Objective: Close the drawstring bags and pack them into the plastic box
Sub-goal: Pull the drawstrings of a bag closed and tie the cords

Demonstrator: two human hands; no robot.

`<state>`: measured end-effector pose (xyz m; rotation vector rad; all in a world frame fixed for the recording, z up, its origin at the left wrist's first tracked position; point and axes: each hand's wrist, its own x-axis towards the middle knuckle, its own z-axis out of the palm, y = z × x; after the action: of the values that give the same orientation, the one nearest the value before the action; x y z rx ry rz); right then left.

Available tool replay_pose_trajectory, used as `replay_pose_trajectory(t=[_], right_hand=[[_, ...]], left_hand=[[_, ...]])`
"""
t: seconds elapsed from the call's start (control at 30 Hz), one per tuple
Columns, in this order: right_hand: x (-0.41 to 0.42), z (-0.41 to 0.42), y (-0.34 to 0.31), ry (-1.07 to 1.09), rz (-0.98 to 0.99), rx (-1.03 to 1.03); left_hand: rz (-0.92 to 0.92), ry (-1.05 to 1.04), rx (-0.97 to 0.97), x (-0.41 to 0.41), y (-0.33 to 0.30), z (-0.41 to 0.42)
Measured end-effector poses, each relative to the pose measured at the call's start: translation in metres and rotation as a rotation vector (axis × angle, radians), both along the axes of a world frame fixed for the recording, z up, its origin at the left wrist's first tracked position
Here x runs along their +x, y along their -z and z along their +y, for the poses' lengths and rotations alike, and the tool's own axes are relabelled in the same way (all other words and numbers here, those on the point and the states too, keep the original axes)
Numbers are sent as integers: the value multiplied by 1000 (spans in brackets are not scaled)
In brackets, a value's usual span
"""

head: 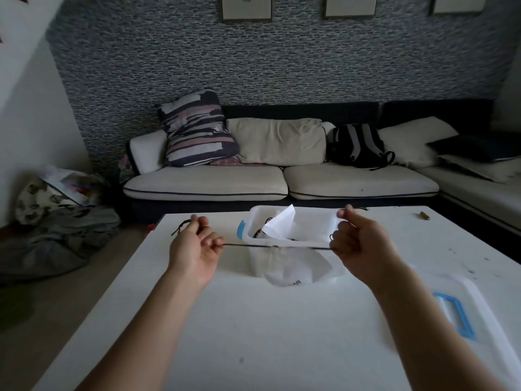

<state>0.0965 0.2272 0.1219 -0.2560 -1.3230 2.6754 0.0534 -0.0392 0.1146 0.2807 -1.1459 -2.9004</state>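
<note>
Pulling the black drawstring (276, 246) taut, left hand (194, 244) and right hand (356, 238) each pinch an end. White bag (290, 268) hangs cinched before the plastic box (248, 221), above the counter (253, 334).

Both arms reach forward, bare, and spread a little apart. The left hand (194, 246) is on the left, palm turned up and in, fingers curled shut in a pinch. The right hand (356, 238) is on the right at the same height, back facing near, fingers curled shut too.
</note>
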Motion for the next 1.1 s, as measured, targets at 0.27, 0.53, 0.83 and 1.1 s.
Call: replay_pose_trajectory(t=[0.27,0.53,0.83,1.1], right_hand=[[9,-23,20,-213,124,1483],[8,-23,23,-492,105,1622],[13,-36,17,-481,140,1342],[8,-27,10,-216,2,983]], left_hand=[[178,20,-330,5,4,17],[202,-93,-616,-2,19,14],[151,117,-1360,3,35,15],[576,62,-1685,11,33,23]])
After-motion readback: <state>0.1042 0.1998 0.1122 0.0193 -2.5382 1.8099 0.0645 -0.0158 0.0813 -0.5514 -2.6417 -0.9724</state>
